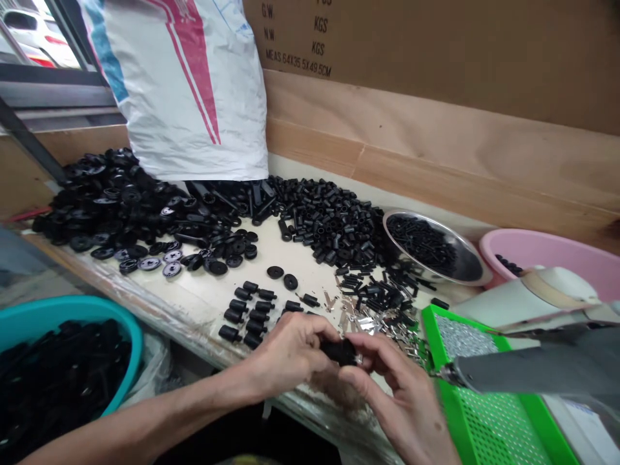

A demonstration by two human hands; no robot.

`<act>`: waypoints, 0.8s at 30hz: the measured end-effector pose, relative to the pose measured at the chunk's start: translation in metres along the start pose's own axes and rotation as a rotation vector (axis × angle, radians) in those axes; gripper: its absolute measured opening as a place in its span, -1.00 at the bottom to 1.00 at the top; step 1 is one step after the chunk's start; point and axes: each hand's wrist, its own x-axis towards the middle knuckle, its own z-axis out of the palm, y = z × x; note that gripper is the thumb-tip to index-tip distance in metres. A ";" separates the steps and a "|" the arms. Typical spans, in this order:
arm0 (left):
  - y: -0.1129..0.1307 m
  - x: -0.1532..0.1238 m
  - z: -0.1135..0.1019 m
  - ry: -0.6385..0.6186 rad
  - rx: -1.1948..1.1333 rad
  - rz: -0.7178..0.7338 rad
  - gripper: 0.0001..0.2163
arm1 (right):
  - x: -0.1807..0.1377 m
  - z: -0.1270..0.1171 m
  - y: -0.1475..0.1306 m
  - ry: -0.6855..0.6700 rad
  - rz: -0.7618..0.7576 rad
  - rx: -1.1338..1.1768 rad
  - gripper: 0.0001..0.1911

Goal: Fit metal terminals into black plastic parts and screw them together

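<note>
Workbench (203, 303), cream top, cardboard wall behind. Item in hand: one black cylindrical piece (340, 352), near centre. It is pinched at its left end by the left hand (290, 355) and at its right end by the right hand (402, 400), both closed snugly on it. Set apart, just left and farther back: small cluster of like pieces (247, 313), seemingly finished. Outstanding, by appearance: far heap of black tubes (329, 219), loose metal clips (382, 323), part-filled steel bowl (467, 261). Most stock looks unworked.

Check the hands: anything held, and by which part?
Yes, one small black part. The left hand pinches its left end, the right hand its right end.
</note>
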 end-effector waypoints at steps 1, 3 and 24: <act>-0.001 0.000 0.000 0.048 0.020 0.032 -0.84 | 0.000 0.000 0.001 0.001 0.003 0.005 -0.74; 0.000 0.000 0.000 0.008 -0.023 0.036 -0.79 | 0.000 0.000 0.002 0.004 0.001 0.004 -0.74; -0.002 -0.009 0.012 0.180 0.267 0.160 -0.83 | -0.004 0.008 0.005 0.057 0.105 0.095 -0.73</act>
